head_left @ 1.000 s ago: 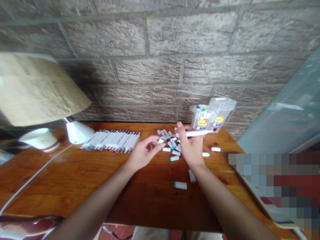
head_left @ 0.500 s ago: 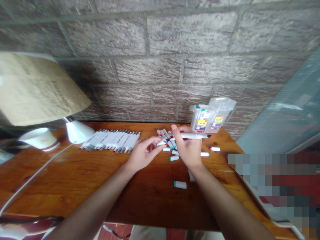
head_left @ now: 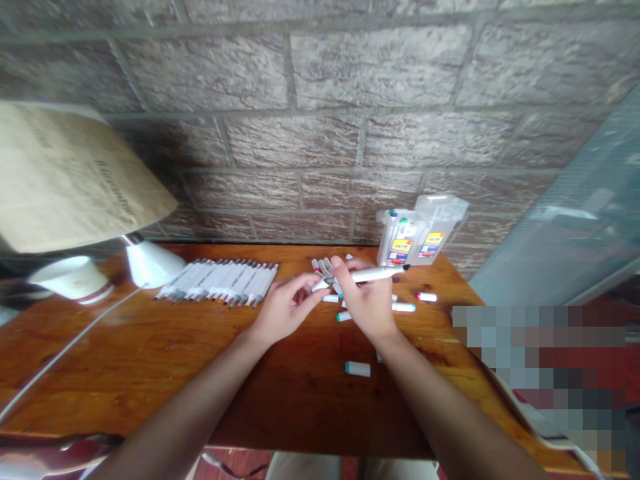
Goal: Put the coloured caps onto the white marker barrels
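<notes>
Between the thumb and fingers of my left hand (head_left: 284, 308) is a white marker cap (head_left: 320, 285). My right hand (head_left: 371, 308) grips a white marker (head_left: 371, 274) lying nearly level, its dark tip exposed on the right. The marker's other end meets or nearly meets the cap; I cannot tell if it is inside. Loose caps lie around and under my right hand, among them a teal-ended cap (head_left: 358, 369) nearer me and a red-ended cap (head_left: 427, 297) to the right. Left of my hands, a row of white markers (head_left: 220, 281) lies side by side.
Behind my right hand stands an open clear plastic marker case (head_left: 400, 250) with a few markers inside. A lamp (head_left: 150, 263) and a paper cup (head_left: 75, 280) are at left, with a white cord (head_left: 80, 345) across the wooden table (head_left: 165, 373). A brick wall (head_left: 320, 140) rises behind.
My right hand has moved slightly left with the marker, bringing its left end to the cap in my left hand. The view has shifted slightly.
</notes>
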Available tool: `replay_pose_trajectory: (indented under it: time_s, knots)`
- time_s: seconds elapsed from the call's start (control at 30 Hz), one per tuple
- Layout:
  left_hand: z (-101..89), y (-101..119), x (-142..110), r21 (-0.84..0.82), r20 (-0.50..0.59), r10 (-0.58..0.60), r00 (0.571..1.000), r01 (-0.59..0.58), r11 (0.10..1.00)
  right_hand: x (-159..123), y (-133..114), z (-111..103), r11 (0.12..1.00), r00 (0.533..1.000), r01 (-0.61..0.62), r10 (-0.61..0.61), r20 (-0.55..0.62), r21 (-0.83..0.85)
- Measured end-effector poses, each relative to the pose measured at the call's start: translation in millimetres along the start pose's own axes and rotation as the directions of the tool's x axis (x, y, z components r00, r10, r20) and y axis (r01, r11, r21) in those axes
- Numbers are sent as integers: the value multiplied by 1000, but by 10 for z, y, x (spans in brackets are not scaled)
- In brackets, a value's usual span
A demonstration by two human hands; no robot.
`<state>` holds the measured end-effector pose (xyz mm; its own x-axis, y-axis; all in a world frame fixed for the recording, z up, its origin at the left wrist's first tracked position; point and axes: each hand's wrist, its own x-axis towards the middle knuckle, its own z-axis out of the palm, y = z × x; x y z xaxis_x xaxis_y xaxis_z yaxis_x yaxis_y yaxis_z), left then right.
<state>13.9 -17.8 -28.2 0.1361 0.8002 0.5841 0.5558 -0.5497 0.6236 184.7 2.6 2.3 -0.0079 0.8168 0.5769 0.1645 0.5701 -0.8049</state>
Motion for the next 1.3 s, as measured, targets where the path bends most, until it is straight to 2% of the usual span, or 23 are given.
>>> replay_pose_trajectory:
  time_s: [0.13,0.23,0.4,0.5,0.6,0.7,0.87,1.0,1.1,1.2,1.3]
  knots:
    - [4,-15,6,-9,-33,15,999,-15,1000,52,18,-31,999,991,-12,7,-131,-37]
    - [-3,-24,7,-9,-34,16,999,-17,1000,102,16,-65,997,977,-79,82,-196,20]
    - [-25,-42,31,5,14,-37,999,37,999,159,31,-103,979,961,-182,198,-192,96]
    - [-56,-58,54,9,-1,-63,998,63,998,191,108,-114,955,942,-240,273,-197,174]
    - [-96,-68,59,32,-12,-41,999,42,999,216,213,-119,916,911,-299,357,-206,266]
    - [-123,-66,45,62,43,-3,999,1,998,233,287,-122,872,880,-364,437,-186,329]
    - [-79,-101,1,87,187,50,981,-67,994,280,318,-121,848,849,-384,480,-223,364]
    - [-11,-164,-45,85,293,24,956,-51,995,294,300,-131,875,874,-333,426,-234,350]
    - [11,-177,-59,64,351,48,935,-75,995,266,278,-132,900,893,-303,383,-236,312]
    - [28,-155,-60,79,333,106,937,-140,987,223,266,-111,904,904,-290,366,-220,314]
    - [63,-127,-68,162,284,161,945,-212,964,173,252,-74,888,909,-305,379,-175,344]
